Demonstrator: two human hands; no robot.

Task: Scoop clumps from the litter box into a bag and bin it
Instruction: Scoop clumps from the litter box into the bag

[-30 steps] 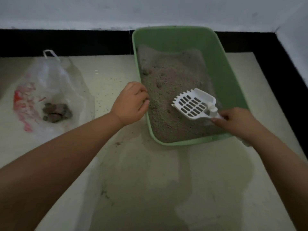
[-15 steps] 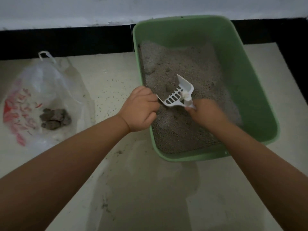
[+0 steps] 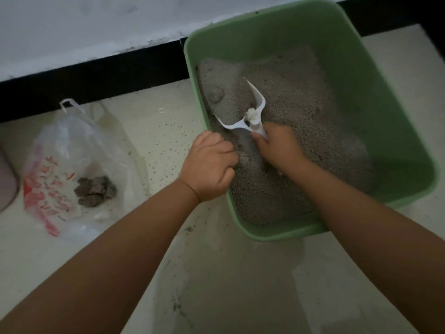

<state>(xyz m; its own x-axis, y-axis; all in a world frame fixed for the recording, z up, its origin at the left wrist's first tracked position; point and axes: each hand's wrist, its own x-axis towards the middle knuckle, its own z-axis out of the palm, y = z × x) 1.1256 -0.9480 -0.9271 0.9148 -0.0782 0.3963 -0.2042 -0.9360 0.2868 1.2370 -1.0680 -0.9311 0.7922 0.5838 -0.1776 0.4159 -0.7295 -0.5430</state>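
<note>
Litter box (image 3: 375,121) sat by the floor's far edge; my left hand (image 3: 208,166) gripped its rim, right hand (image 3: 277,147) clutched the scoop (image 3: 243,109). I judged slow lifting would sift best.

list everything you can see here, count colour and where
litter box: 1, green, on the floor against the wall, right
litter: grey, fills the box
scoop: 1, white, dug into the litter, loaded
bag: 1, clear with red print, on the floor, left
clumps: one pile, dark grey, inside the bag
pink object: 1, left edge, cut off, cannot tell what
floor: cream, speckled
left hand: 1, grips the box's left rim
right hand: 1, holds the scoop's handle
</note>
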